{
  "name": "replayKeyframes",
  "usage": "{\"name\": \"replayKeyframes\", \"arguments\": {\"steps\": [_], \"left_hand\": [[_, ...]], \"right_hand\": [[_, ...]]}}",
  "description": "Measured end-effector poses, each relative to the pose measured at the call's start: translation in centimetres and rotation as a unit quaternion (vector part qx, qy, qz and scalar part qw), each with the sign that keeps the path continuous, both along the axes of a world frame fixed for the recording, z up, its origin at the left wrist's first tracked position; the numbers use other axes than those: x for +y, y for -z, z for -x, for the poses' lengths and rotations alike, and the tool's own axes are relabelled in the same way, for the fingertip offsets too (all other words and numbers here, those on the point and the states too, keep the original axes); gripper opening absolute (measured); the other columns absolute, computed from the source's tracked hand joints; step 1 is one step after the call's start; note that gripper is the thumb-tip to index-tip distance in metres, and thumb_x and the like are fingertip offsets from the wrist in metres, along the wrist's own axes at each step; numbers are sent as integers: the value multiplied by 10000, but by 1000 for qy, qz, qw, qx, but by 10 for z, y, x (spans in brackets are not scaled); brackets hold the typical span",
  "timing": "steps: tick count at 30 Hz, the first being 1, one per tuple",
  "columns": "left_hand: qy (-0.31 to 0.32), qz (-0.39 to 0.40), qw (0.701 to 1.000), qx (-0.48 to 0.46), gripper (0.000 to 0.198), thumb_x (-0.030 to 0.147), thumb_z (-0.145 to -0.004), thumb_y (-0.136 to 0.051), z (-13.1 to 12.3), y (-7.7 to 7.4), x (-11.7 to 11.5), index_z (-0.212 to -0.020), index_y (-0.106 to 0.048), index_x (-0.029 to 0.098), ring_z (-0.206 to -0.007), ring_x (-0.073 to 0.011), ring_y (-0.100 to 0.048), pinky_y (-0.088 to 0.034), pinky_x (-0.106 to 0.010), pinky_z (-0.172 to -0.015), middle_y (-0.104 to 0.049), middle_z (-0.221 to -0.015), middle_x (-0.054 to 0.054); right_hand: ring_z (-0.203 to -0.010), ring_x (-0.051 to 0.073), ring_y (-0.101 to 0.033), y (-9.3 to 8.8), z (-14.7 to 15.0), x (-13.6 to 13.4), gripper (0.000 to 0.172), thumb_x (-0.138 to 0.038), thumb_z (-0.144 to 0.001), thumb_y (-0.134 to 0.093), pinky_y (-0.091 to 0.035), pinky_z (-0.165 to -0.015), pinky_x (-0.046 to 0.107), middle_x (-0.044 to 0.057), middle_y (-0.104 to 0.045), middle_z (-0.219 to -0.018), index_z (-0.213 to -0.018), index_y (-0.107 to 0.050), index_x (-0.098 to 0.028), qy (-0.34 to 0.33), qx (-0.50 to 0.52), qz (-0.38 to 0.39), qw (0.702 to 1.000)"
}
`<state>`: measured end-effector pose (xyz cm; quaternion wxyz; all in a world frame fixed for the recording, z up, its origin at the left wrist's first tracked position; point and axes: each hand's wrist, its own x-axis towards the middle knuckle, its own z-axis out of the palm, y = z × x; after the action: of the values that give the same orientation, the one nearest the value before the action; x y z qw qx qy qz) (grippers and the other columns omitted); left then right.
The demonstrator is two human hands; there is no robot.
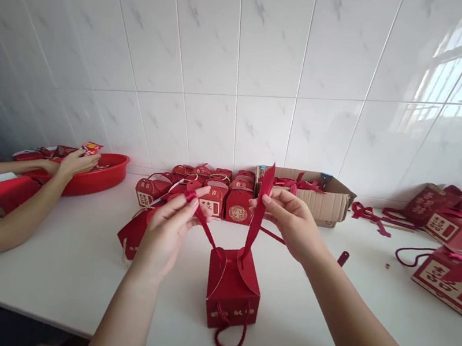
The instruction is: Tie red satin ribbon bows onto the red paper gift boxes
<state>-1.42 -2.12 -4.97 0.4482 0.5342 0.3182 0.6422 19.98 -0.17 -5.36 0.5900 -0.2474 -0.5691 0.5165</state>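
Note:
A small red box (pixel 234 284) with gold characters and a rope handle stands on the white table (pixel 177 316) in front of me. A dark red ribbon (pixel 257 218) comes up through its top flaps. My left hand (pixel 174 222) pinches one end of this ribbon, up and left of the box. On the right side, my right hand (pixel 296 221) holds the other end between thumb and fingers, above the box. The two ribbon ends are spread apart, and no knot shows at the flaps.
Finished-looking red boxes (pixel 210 196) stand behind, beside a cardboard carton (pixel 318 204) of ribbons. More red boxes (pixel 455 279) are at the right. Another person's hands (pixel 77 163) hold a small packet over a red basin (pixel 102 179) at the left.

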Motion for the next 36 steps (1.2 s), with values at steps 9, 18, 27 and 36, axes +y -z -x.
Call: {"name": "replayKeyframes", "arguments": {"steps": [9,18,27,36], "left_hand": [[22,-92,992,89,261,284,-899,-513,-20,-22,-9,-1125,-630,228,-733,-140,-596,-448,-318,-828,-645,-708,1],[22,-112,988,102,226,229,-892,-502,-24,-29,-5,-1027,-683,208,-880,-181,-614,-433,-345,-890,-694,-862,-38],[43,-81,986,140,233,257,-903,-504,-20,-19,-10,-1053,-678,222,-992,-192,-597,-419,-324,-917,-693,-949,-34],[59,-83,982,159,232,281,-914,-486,-23,-15,-12,-1031,-676,215,-990,-198,-597,-429,-328,-928,-684,-976,-43]], "right_hand": [[-735,131,-617,-13,2,-21,166,-365,-784,-680,-477,-692,274,11,-665,-774,-806,-682,-200,30,-13,-32,999],[-644,111,-581,-15,-4,-23,186,-374,-776,-689,-364,-475,201,7,-647,-719,-803,-651,-194,87,-28,-23,996],[-708,118,-625,-21,-15,-23,97,-295,-795,-683,-512,-635,239,5,-671,-765,-812,-669,-201,106,17,-80,991],[-714,150,-656,-23,-15,-28,96,-282,-822,-649,-532,-667,290,11,-673,-748,-848,-610,-198,74,41,-74,994]]}}
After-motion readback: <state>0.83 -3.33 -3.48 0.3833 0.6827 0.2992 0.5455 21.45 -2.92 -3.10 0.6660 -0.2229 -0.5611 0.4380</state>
